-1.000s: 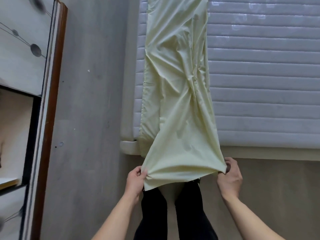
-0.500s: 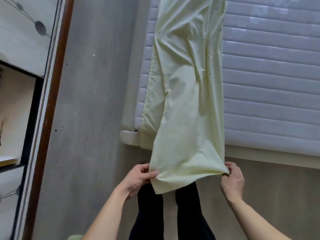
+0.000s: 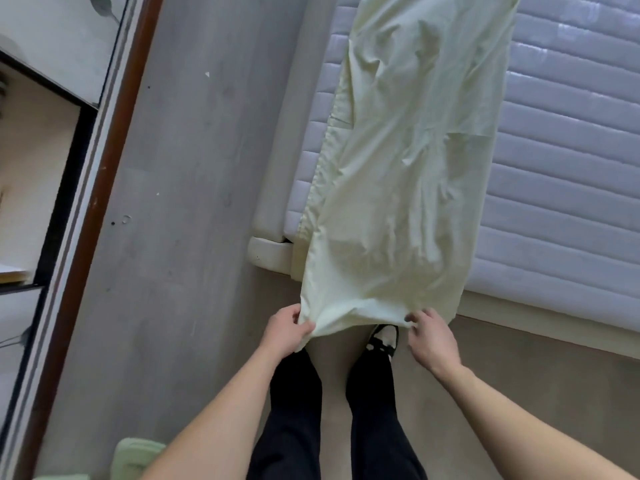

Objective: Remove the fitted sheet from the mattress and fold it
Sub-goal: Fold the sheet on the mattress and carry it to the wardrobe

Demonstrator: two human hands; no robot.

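Note:
The pale yellow fitted sheet [image 3: 408, 168] lies folded into a long narrow strip on the quilted white mattress [image 3: 561, 168], and its near end hangs over the foot of the bed. My left hand [image 3: 284, 330] pinches the strip's near left corner. My right hand [image 3: 431, 337] has its fingertips on the near hem, a little inward from the right corner, and seems to pinch it there. That right corner hangs free beside the hand.
I stand at the foot of the bed, my black-trousered legs [image 3: 294, 393] below the sheet. The cream bed frame corner [image 3: 268, 252] juts out left of the strip. A brown-edged cabinet [image 3: 100, 202] runs along the left; a green slipper [image 3: 135, 452] lies on the grey floor.
My right hand left the right corner and moved left along the hem, closer to my left hand. The twist in the strip has flattened out.

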